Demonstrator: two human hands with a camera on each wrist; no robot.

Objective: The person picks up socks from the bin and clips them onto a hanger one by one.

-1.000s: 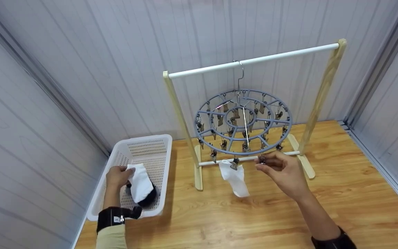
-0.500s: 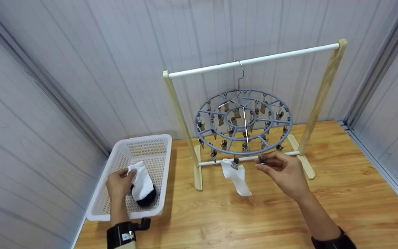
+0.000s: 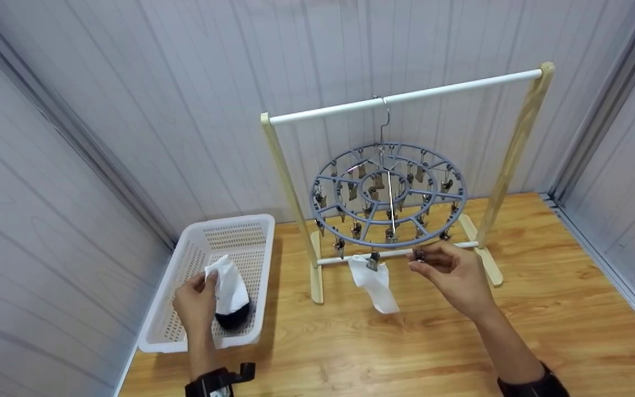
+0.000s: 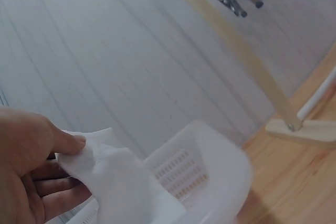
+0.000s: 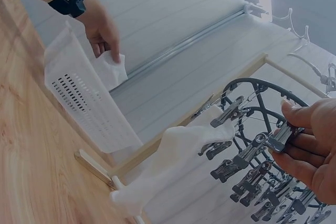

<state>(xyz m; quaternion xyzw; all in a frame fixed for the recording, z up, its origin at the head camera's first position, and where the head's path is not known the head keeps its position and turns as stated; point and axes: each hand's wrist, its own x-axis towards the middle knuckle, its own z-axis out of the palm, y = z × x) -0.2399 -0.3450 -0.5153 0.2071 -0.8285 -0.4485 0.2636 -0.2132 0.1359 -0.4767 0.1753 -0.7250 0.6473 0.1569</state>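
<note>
My left hand pinches the top of a white sock between thumb and fingers, above the white basket. A dark bundle lies in the basket beneath it, partly covered. At the front rim of the round grey clip hanger, my right hand pinches a metal clip between thumb and fingers. Another white sock hangs from a neighbouring clip, to the left of that hand. In the right wrist view this hanging sock crosses in front of the stand.
The hanger hooks over the white bar of a wooden stand, with several other clips dangling below its rings. Ribbed wall panels close in the back and sides. The wooden table extends in front of stand and basket.
My left hand has shifted slightly right and toward me, lifting the sock's top a little off the dark bundle. The hanging sock sways slightly. My right hand stays at its clip.
</note>
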